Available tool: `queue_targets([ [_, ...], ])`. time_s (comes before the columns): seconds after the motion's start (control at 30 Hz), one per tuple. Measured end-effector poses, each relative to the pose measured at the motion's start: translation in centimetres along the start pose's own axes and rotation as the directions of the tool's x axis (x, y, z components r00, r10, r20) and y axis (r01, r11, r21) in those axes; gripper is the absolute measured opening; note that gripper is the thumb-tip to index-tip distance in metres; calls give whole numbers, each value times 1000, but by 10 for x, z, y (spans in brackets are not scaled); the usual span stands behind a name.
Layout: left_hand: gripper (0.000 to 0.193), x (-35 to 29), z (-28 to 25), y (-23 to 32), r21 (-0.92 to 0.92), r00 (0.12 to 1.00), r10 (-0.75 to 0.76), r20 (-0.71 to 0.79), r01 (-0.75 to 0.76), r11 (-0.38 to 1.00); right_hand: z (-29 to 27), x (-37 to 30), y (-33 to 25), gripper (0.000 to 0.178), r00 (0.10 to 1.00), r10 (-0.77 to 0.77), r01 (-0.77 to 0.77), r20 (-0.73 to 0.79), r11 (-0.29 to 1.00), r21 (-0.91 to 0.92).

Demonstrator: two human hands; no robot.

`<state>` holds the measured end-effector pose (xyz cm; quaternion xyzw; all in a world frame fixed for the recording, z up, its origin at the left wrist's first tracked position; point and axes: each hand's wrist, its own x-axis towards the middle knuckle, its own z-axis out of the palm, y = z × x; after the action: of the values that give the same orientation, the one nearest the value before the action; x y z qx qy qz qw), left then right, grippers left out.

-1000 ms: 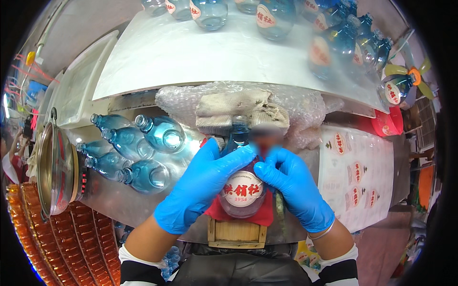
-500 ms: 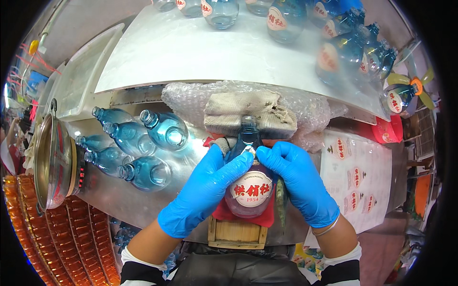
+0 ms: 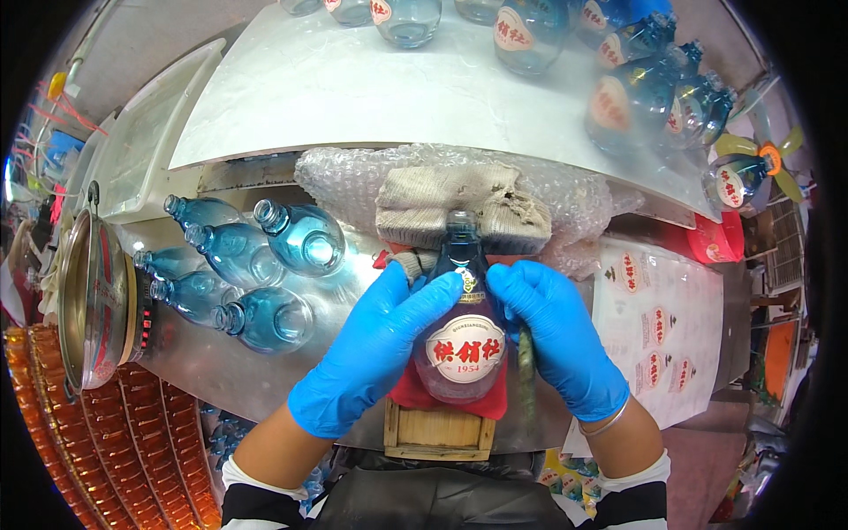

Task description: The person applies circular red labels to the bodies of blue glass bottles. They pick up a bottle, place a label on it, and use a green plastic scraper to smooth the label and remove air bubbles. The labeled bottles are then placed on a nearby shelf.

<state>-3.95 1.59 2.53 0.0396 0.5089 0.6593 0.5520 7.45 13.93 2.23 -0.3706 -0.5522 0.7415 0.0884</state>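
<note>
Round blue glass bottle with a red-and-white oval label (image 3: 463, 340) lies on a red cloth (image 3: 459, 399), neck against the folded beige rag (image 3: 459, 208). Left hand, blue nitrile glove (image 3: 375, 353), fingers curled, pinching a small neck label. Right hand, blue-gloved (image 3: 561, 336), closed around the bottle's shoulder. Unlabelled blue bottles (image 3: 256, 269) lie left of it.

Steel workbench (image 3: 203, 362) spanning the middle | white tabletop (image 3: 353, 88) at far edge | reddish floor (image 3: 698, 468) lower right | bright, even light
</note>
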Motion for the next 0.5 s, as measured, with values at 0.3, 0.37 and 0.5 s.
queue_targets([
  [0.3, 46, 0, -4, -3, -56, 986, 101, 129, -95, 994, -13, -20, -9, 47, 965, 245, -160, -97, 836, 525],
  [0.37, 47, 1, -2, 0, -90, 990, 89, 110, -80, 993, -16, -23, -15, 33, 986, 126, -62, -109, 885, 462],
  [0.5, 44, 2, -5, -3, -90, 989, 91, 117, -81, 993, -18, -25, -21, 16, 952, -298, 304, -76, 949, 84],
])
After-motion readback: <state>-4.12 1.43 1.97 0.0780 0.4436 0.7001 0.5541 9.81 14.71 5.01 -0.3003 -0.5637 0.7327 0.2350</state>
